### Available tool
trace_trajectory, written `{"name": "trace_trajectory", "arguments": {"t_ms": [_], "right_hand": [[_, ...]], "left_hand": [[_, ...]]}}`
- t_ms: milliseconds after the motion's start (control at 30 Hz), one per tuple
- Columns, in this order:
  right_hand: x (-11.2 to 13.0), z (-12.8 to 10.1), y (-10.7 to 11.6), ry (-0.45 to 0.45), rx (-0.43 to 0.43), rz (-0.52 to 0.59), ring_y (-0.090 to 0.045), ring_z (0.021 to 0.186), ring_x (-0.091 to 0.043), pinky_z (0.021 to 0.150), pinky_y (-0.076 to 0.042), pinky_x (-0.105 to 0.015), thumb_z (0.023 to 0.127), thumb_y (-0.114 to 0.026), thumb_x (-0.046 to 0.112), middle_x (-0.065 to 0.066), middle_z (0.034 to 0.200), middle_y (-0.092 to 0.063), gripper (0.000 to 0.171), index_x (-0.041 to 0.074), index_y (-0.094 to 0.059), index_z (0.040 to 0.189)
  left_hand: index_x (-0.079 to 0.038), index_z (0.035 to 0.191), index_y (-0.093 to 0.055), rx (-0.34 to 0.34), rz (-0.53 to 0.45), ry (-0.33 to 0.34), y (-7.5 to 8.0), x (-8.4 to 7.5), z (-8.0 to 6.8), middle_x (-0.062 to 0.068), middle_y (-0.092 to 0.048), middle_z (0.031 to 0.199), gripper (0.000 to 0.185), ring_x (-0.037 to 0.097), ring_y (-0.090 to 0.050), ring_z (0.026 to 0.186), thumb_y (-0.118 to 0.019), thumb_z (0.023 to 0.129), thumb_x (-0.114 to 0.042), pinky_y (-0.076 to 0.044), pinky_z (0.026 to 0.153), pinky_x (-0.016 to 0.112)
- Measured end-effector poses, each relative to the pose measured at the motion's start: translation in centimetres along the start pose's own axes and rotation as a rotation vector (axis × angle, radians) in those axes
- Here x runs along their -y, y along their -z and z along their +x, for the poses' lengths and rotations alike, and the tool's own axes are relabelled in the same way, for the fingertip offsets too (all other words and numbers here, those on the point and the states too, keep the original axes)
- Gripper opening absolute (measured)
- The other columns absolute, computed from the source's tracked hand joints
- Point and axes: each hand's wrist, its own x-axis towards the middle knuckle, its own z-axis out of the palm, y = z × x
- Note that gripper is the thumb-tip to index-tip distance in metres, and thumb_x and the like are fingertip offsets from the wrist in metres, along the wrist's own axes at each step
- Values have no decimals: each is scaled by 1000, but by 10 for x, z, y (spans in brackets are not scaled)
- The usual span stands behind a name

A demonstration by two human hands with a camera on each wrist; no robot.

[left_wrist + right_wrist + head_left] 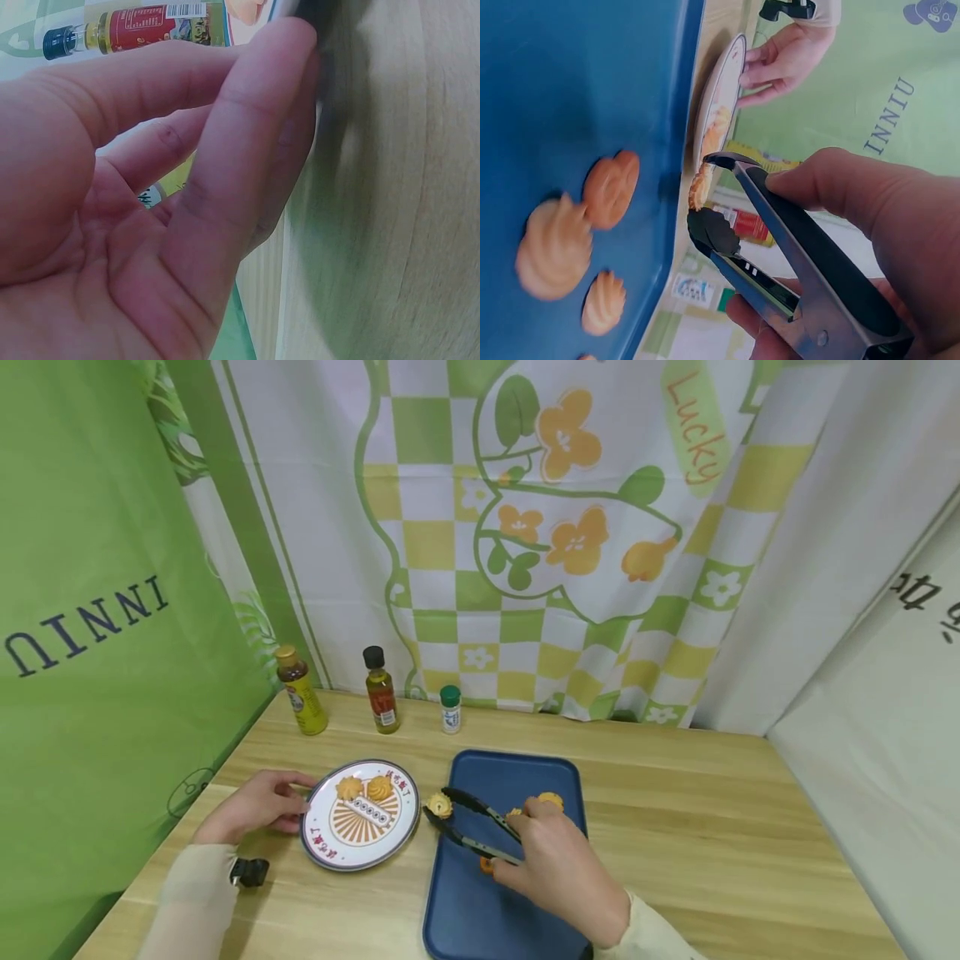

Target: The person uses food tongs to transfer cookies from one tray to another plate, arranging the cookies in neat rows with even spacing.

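Observation:
My right hand (558, 860) grips a pair of tongs (480, 814) with black tips. Between those tips a swirled cookie (439, 806) is held, over the left edge of the blue tray (465, 902). At the left, my left hand (258, 802) holds the rim of a white plate (318, 810) with its fingertips; the left wrist view shows thumb and fingers meeting at that edge, with the contact partly hidden. Two cookies (380, 787) lie on the plate. Several more, among them a swirled cookie (555, 247) and a brown pretzel-shaped cookie (611, 189), lie on the tray.
Along the back of the wooden table (675, 818) stand a yellow bottle (306, 697), a black-capped oil bottle (382, 693) and a small green-capped shaker (450, 710). A patterned curtain (525, 643) hangs behind them, and a green cloth (112, 710) covers the left side.

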Motion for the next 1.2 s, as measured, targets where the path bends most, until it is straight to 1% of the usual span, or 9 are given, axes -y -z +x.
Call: {"name": "trace_trajectory", "arguments": {"t_ms": [200, 367, 500, 567, 767, 933, 1100, 1200], "right_hand": [[17, 17, -10, 54, 29, -1, -40, 70, -12, 57, -33, -20, 85, -92, 27, 3, 82, -56, 27, 5, -84, 99], [35, 37, -22, 110, 42, -10, -42, 73, -11, 60, -38, -18, 86, -90, 28, 0, 89, -64, 31, 3, -85, 104], [50, 50, -32, 144, 49, -9, -41, 72, -12, 56, -36, -18, 86, -89, 28, 2, 85, -59, 26, 6, -84, 98], [56, 57, -38, 156, 48, -18, -41, 72, -11, 53, -35, -18, 86, -89, 29, 2, 84, -57, 24, 8, -82, 94], [71, 76, -55, 187, 54, -39, -46, 74, -9, 52, -37, -17, 86, -90, 33, 1, 88, -63, 25, 12, -77, 82], [80, 84, -65, 186, 62, -43, -47, 73, -9, 51, -36, -19, 85, -89, 34, 2, 85, -63, 28, 15, -71, 73], [84, 90, -72, 199, 63, -48, -49, 73, -11, 50, -37, -19, 86, -89, 34, 0, 87, -67, 28, 14, -73, 75], [85, 92, -73, 211, 60, -61, -50, 73, -12, 52, -38, -19, 86, -89, 34, -2, 89, -69, 26, 13, -75, 77]], "left_hand": [[16, 154, -52, 1, 8, -3, -3, 1, 1, 20, -67, 110, 53, 20, -73, 85, -68, 106, 1, -73, 75, 30], [16, 155, -51, 2, 10, 0, 0, 1, 2, 20, -67, 110, 54, 20, -73, 85, -68, 106, 1, -73, 76, 31], [17, 155, -50, 9, 14, -9, 0, 2, 3, 21, -67, 110, 53, 19, -73, 84, -67, 107, 2, -73, 75, 31], [17, 155, -51, 3, 6, -2, 0, 3, 3, 21, -67, 110, 53, 20, -73, 83, -67, 106, 3, -74, 75, 31], [17, 155, -50, 10, 5, -16, 1, 3, 3, 20, -68, 110, 54, 20, -74, 84, -66, 106, 3, -74, 76, 32], [17, 155, -49, 19, 3, -31, 1, 2, 2, 20, -67, 110, 53, 20, -74, 85, -64, 106, 4, -74, 76, 32], [18, 156, -48, 21, 12, -41, 2, 4, 3, 21, -68, 110, 53, 20, -74, 85, -62, 107, 5, -74, 76, 33], [19, 155, -48, 22, 11, -43, 2, 5, 3, 20, -67, 109, 53, 20, -74, 84, -63, 107, 5, -74, 76, 33]]}}
